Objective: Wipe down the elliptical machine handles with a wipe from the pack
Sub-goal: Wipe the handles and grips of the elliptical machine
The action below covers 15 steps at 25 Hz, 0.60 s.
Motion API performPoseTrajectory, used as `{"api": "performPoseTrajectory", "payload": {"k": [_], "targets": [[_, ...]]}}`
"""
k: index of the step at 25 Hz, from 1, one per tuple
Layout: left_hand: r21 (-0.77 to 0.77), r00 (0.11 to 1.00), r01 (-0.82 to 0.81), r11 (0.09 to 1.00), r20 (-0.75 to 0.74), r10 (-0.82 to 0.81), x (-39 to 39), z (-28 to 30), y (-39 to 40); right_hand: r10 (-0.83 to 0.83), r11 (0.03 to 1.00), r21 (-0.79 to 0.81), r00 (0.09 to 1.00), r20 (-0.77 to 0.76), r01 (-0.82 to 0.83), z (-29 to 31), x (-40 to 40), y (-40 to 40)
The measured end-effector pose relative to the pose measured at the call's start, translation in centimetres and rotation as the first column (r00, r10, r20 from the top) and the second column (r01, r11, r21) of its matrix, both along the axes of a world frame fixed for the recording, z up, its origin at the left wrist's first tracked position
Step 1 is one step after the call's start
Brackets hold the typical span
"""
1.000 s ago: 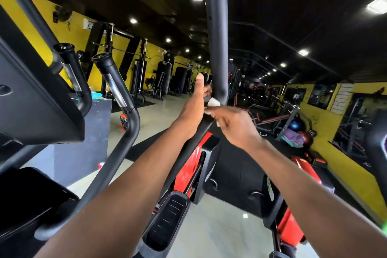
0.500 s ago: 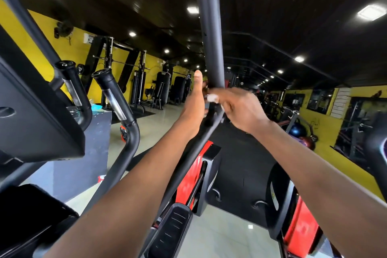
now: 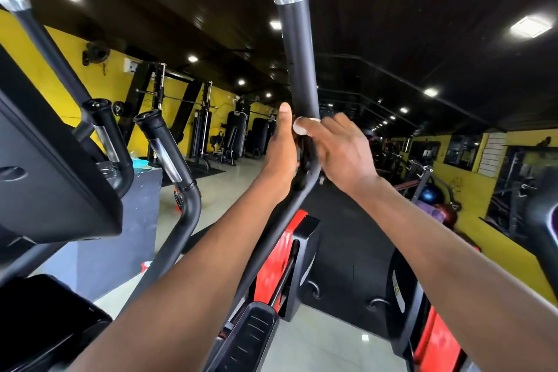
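Observation:
The elliptical's right moving handle (image 3: 299,63) is a tall black bar with a silver cap, rising through the middle of the view. My left hand (image 3: 280,148) grips the bar from the left, thumb pointing up. My right hand (image 3: 341,151) holds a small white wipe (image 3: 302,127) bunched against the bar's right side at the bottom of the grip sleeve. The left moving handle (image 3: 45,48), also silver-capped, stands at the far left. Two short fixed grips (image 3: 163,145) (image 3: 105,133) stick up beside the console.
The black console (image 3: 54,178) fills the left edge. A pedal (image 3: 247,338) and the red-and-black body (image 3: 283,251) lie below. A second red machine (image 3: 431,332) stands to the right. Weight machines line the yellow back wall (image 3: 54,69); exercise balls (image 3: 428,195) sit at right.
The camera has tilted up, bringing the handle's silver cap into view. My right hand with the wipe has risen on the bar and come in close to my left hand.

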<state>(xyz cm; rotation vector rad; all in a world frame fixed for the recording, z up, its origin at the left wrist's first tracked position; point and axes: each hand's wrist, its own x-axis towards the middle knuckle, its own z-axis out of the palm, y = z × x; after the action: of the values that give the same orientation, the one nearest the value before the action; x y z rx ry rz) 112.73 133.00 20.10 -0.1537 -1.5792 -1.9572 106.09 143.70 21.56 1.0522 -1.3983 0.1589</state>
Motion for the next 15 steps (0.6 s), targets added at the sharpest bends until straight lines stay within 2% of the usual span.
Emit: {"api": "performPoseTrajectory", "payload": {"k": [3, 5, 7, 10, 11, 13, 15], "targets": [[-0.060, 1.000, -0.021, 0.998, 0.016, 0.022, 0.3, -0.1, 0.5, -0.084, 0.978, 0.198, 0.989, 0.118, 0.059, -3.1, -2.1, 1.3], [-0.061, 0.999, -0.040, 0.997, -0.003, 0.040, 0.3, -0.1, 0.5, -0.094, 0.973, 0.227, 0.975, 0.201, 0.047, -4.2, -1.9, 2.1], [-0.042, 0.997, -0.054, 0.998, -0.060, 0.052, 0.2, 0.3, 0.5, -0.022, 0.991, 0.130, 0.979, 0.201, -0.005, -2.1, -0.6, 1.4], [0.010, 0.993, -0.040, 0.999, -0.110, 0.041, 0.1, 0.7, 0.9, 0.073, 0.992, -0.106, 0.993, 0.087, -0.064, 1.5, 1.1, 0.2], [0.017, 0.993, -0.038, 0.999, -0.113, 0.040, 0.4, 0.8, 1.1, 0.098, 0.990, -0.109, 0.990, 0.100, -0.087, 1.7, 0.7, 0.2], [-0.003, 0.993, -0.044, 0.999, -0.106, 0.043, 0.8, 0.9, 0.9, 0.109, 0.992, 0.047, 0.978, 0.178, -0.119, 0.2, -1.1, 0.9], [0.016, 0.989, -0.061, 0.998, -0.137, 0.062, 1.0, 1.3, 0.6, 0.023, 0.969, 0.231, 0.958, 0.286, -0.092, -1.6, -1.7, 1.7]]}}
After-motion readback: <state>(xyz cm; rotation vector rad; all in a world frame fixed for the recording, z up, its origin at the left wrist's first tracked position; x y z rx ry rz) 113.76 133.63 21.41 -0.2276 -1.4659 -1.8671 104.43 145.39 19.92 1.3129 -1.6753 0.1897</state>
